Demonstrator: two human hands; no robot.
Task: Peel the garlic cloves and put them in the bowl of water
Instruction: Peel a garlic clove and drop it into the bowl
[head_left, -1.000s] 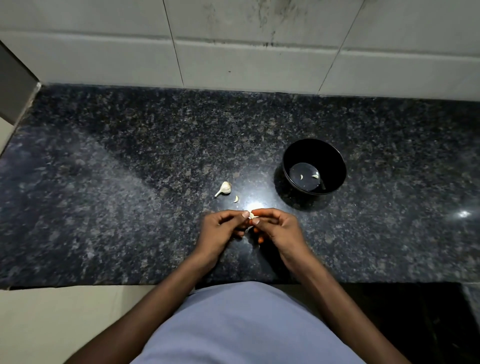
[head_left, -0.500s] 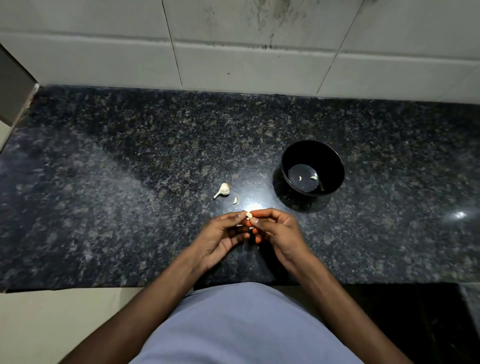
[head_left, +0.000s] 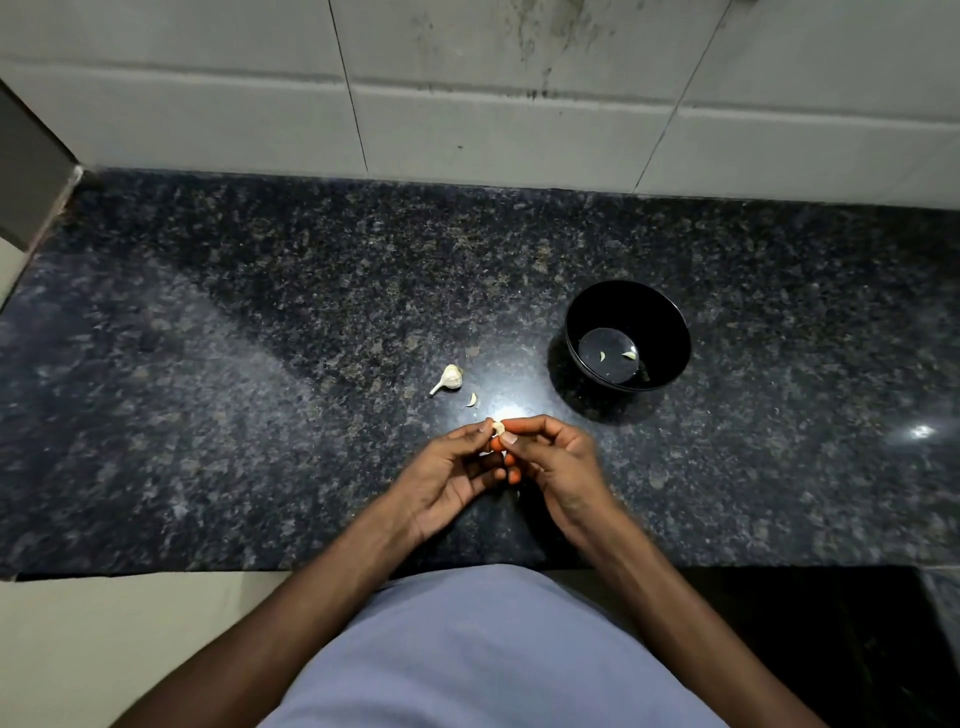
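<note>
Both hands meet above the front edge of the surface (head_left: 208, 415): the left hand (head_left: 449, 480) and right hand (head_left: 553, 460) pinch one garlic clove (head_left: 497, 428) between their fingers, presumably to strip its skin. The bowl (head_left: 670, 332) of water stands near, toward the back-right, within easy reach; two cloves lie inside.

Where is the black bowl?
The black bowl sits on the dark counter, right of the garlic bulb and beyond the right hand.

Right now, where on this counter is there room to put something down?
Left of the garlic bulb, and right of the bowl, the counter lies bare. It is crowded between bulb, loose clove, bowl and hands.
</note>
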